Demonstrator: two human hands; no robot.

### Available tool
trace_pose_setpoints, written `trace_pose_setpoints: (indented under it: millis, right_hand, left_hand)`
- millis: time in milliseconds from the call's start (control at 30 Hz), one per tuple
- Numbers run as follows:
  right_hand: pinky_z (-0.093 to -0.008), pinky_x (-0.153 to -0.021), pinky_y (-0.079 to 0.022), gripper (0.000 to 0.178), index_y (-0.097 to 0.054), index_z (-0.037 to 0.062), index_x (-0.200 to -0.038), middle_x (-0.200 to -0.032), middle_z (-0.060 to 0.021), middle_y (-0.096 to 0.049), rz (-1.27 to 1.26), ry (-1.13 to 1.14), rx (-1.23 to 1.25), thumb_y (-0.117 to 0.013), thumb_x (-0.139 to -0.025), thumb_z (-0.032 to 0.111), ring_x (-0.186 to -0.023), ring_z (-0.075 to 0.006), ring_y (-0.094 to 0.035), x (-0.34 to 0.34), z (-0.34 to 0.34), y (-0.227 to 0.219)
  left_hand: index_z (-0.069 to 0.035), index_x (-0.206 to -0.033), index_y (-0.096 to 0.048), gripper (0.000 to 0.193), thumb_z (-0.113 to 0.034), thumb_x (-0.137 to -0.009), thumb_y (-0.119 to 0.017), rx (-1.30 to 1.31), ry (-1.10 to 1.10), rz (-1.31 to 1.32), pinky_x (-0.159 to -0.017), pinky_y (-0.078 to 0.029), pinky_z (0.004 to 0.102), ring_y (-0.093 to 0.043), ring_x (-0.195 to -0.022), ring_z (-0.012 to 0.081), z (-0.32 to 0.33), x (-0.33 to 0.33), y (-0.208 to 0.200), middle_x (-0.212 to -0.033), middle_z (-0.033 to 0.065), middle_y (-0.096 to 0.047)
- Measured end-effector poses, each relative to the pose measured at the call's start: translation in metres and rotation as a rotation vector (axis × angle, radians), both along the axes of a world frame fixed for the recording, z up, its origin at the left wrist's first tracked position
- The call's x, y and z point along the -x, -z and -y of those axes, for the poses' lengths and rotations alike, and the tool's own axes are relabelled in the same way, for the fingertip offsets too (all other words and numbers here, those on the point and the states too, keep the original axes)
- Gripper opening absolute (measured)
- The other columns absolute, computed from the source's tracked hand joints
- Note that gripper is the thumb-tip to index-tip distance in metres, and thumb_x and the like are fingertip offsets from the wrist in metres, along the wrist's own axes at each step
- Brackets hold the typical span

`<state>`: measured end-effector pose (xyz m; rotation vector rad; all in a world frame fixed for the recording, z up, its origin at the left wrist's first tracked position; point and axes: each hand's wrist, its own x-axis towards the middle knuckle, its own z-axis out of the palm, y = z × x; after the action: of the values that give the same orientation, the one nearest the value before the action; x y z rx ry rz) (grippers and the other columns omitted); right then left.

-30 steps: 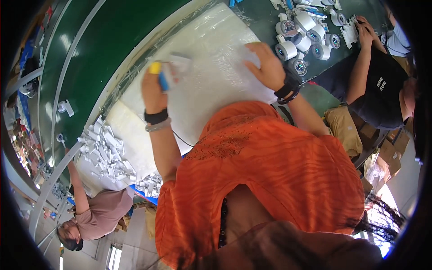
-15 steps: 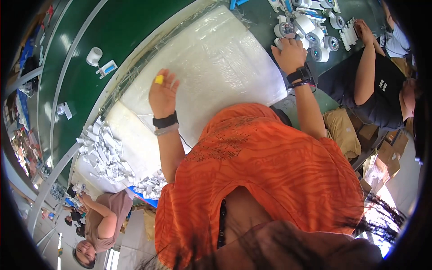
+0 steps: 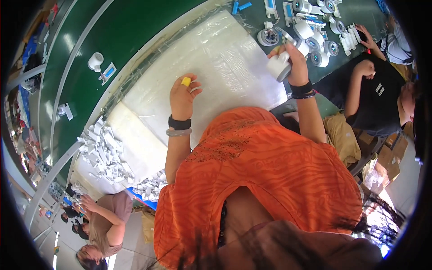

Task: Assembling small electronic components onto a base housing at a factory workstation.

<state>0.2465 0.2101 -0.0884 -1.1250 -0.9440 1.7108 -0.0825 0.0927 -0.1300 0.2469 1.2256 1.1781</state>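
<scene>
My right hand (image 3: 294, 63) grips a white cylindrical device (image 3: 277, 67) with a short arm, held just above the right edge of the plastic-wrapped white pad (image 3: 193, 58). The device's exact kind does not show. Over the middle of the pad is my left hand (image 3: 183, 96), with nothing in it. Its fingers are slightly bent and apart, and one wears a yellow wrap (image 3: 186, 81). Beyond my right hand lies a heap of similar white devices (image 3: 310, 38) with dark round faces and flat white brackets. One such device (image 3: 268, 37) rests a little apart, left of the heap.
A pile of small white plastic parts (image 3: 105, 153) lies at the left. Beyond a raised rim, the green belt (image 3: 130, 31) carries a few white devices (image 3: 95, 62). One co-worker in black (image 3: 373, 90) sits at the right; another in brown (image 3: 105, 220) is at the lower left.
My right hand has lifted a white device from the heap and drawn it nearer over the pad. My left hand has moved right and its fingers have curled somewhat.
</scene>
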Motion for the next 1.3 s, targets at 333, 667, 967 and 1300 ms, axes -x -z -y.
trace_pose_setpoints:
  millis: [333, 667, 967, 1300]
  right_hand:
    - [-0.0264, -0.071, -0.046, 0.023, -0.065, -0.0029, -0.080, -0.082, -0.0106, -0.067, 0.030, -0.773, -0.120, -0.057, -0.094, 0.013, -0.080, -0.0151, -0.062, 0.063, 0.020, -0.044]
    - [-0.0322, -0.051, -0.034, 0.044, -0.048, 0.0023, -0.054, -0.055, -0.0065, -0.053, 0.118, -0.974, -0.399, -0.065, -0.092, 0.018, -0.049, -0.0192, -0.044, 0.083, 0.027, -0.034]
    - [-0.0305, -0.051, -0.042, 0.017, -0.059, 0.0030, -0.086, -0.056, -0.0101, -0.052, 0.918, -0.641, -0.503, -0.067, -0.090, 0.017, -0.054, -0.0195, -0.057, 0.084, 0.041, -0.030]
    - [-0.0289, -0.059, -0.050, 0.016, -0.065, 0.0016, -0.103, -0.084, -0.0112, -0.064, 0.567, -0.502, -0.583, -0.066, -0.088, 0.004, -0.065, -0.0211, -0.063, 0.085, 0.047, -0.013]
  left_hand:
    - [-0.003, -0.143, -0.039, 0.084, -0.010, -0.068, -0.078, -0.672, 0.308, -1.187, -0.109, -0.029, 0.0477, -0.038, -0.129, 0.0367, -0.018, -0.051, -0.065, -0.138, 0.0191, -0.041]
    - [-0.010, -0.106, -0.063, 0.038, -0.018, -0.071, -0.077, -0.589, 0.779, -1.386, -0.089, -0.044, 0.0435, -0.058, -0.102, 0.0335, -0.012, -0.033, -0.063, -0.112, 0.0109, -0.061]
    - [0.000, -0.107, -0.056, 0.026, -0.009, -0.083, -0.063, -0.144, 0.554, -0.810, -0.058, -0.051, 0.0337, -0.064, -0.066, 0.0234, -0.009, -0.042, -0.065, -0.080, 0.0135, -0.064]
    - [-0.001, -0.123, -0.046, 0.025, -0.009, -0.100, -0.041, -0.138, 0.284, -0.131, -0.053, -0.051, 0.0284, -0.058, -0.068, 0.0135, -0.005, -0.042, -0.059, -0.095, 0.0093, -0.056]
